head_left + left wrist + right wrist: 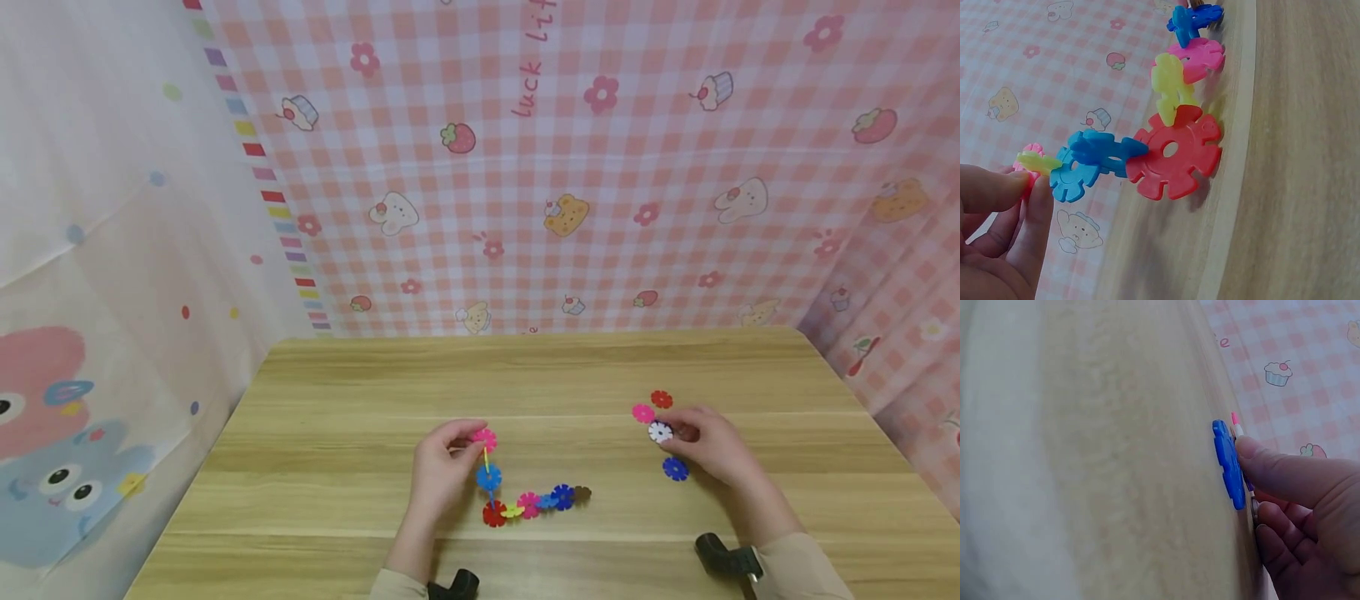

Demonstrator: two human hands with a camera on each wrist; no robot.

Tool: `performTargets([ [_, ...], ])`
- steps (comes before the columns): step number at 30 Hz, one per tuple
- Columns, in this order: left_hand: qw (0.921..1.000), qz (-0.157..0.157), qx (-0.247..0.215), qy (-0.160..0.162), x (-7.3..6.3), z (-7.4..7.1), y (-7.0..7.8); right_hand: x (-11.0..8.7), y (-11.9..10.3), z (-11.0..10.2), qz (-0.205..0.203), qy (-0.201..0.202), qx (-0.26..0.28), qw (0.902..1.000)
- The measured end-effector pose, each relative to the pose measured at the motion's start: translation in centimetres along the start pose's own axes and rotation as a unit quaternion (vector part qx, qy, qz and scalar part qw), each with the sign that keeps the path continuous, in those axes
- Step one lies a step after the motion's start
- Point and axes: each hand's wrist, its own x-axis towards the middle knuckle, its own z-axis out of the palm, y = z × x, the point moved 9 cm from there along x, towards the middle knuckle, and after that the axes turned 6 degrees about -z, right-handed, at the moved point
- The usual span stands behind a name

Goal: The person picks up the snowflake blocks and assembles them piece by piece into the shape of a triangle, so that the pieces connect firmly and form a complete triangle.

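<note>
Near a blue disc (pixel 676 469), right grip (pixel 708 443) pinches a white disc (pixel 661 432) (left grip (pixel 441 467), chain (pixel 494 514)).

A wood-grained table (pixel 337 375) stands among printed cloths.
Behind the table hangs a pink-and-white checked cloth (pixel 517 175) printed with cupcakes, flowers, strawberries, a yellow bear head (pixel 566 215) and, high above the table's far edge, pink lettering (pixel 534 58); left of the table hangs a pale cloth (pixel 150 250) dotted with coloured spots, a pink cartoon figure (pixel 37 371) above a blue one (pixel 82 492); a strip of coloured blocks (pixel 274 197) runs down towards the table's far-left corner, and more checked fabric (pixel 918 275) flanks the table's right edge.
</note>
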Motion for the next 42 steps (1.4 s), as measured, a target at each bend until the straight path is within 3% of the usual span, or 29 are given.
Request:
performTargets([
  [14, 0.9999, 0.014, 0.007, 0.001, -0.1, 0.1, 0.2, -0.3, 0.6, -0.3, 0.033, 0.017, -0.005, 0.9993],
  [19, 0.9998, 0.015, 0.009, 0.003, -0.1, 0.1, 0.2, -0.4, 0.0, -0.4, 0.053, 0.021, 0.007, 0.9983],
  [23, 0.9997, 0.023, 0.01, 0.006, -0.1, 0.1, 0.4, -0.1, -1.9, 0.2, 0.058, 0.013, 0.059, 0.9965],
  [28, 0.9995, 0.026, 0.011, 0.011, -0.2, 0.0, 0.6, 0.4, -5.0, 2.5, 0.045, -0.006, 0.156, 0.9866],
  [35, 0.9989, 0.037, 0.017, 0.024, -0.3, -0.3, 0.9, 1.2, -9.4, 6.2, 0.012, -0.038, 0.208, 0.9773],
  [42, 0.9979, 0.055, 0.012, 0.033, -0.3, -0.3, 1.2, 2.5, -12.6, 8.9, 0.036, -0.055, 0.258, 0.9639],
])
